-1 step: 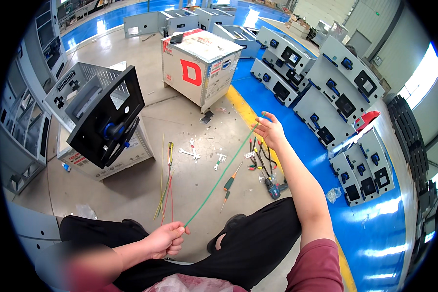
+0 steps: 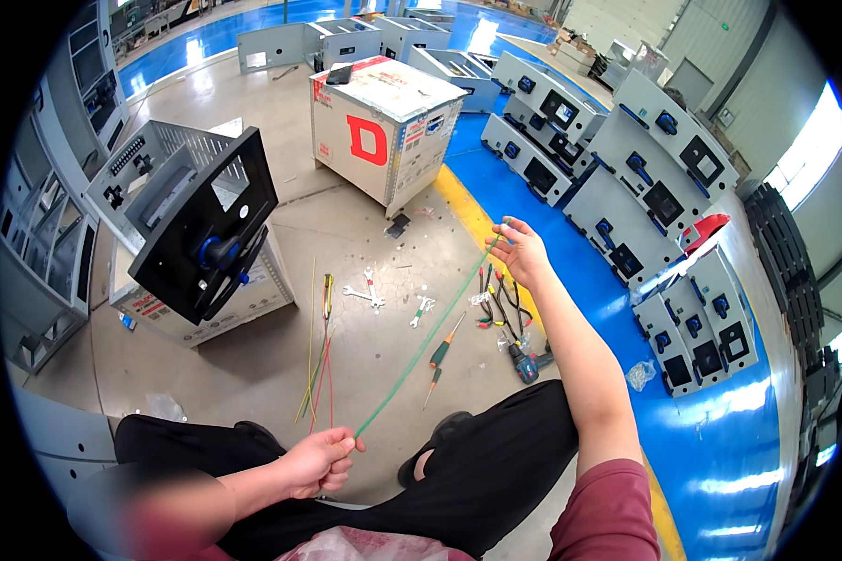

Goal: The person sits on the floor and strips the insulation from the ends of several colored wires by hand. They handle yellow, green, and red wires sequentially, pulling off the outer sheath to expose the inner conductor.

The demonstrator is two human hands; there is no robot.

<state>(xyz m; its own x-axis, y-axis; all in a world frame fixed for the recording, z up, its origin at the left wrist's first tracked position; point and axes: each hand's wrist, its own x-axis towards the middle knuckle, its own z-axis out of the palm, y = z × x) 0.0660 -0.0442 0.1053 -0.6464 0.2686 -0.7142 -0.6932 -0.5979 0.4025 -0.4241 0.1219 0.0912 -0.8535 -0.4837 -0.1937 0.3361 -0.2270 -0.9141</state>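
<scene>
A thin green wire (image 2: 421,351) runs slantwise across the middle of the view, stretched nearly straight between my hands. Its near end is pinched in the closed fingers of my left hand (image 2: 316,462), low over my lap. Farther out and to the right, my right hand (image 2: 518,251) grips the other end between thumb and fingertips. On the floor left of the wire lie yellow wires (image 2: 312,351) and red wires (image 2: 329,379). Beneath the wire and beside it are a green-and-orange screwdriver (image 2: 441,351), a smaller screwdriver (image 2: 434,378) and a wrench (image 2: 422,311).
Pliers (image 2: 492,304) and a cordless drill (image 2: 526,363) rest under my right forearm. More wrenches (image 2: 367,292) lie farther left. A wooden crate (image 2: 355,131) stands ahead; a cabinet with a black door (image 2: 215,224) sits on another crate. Grey panels (image 2: 627,224) line the right.
The green wire looks slightly blurred and doubled now, where it was sharp before. Both hands stay in place.
</scene>
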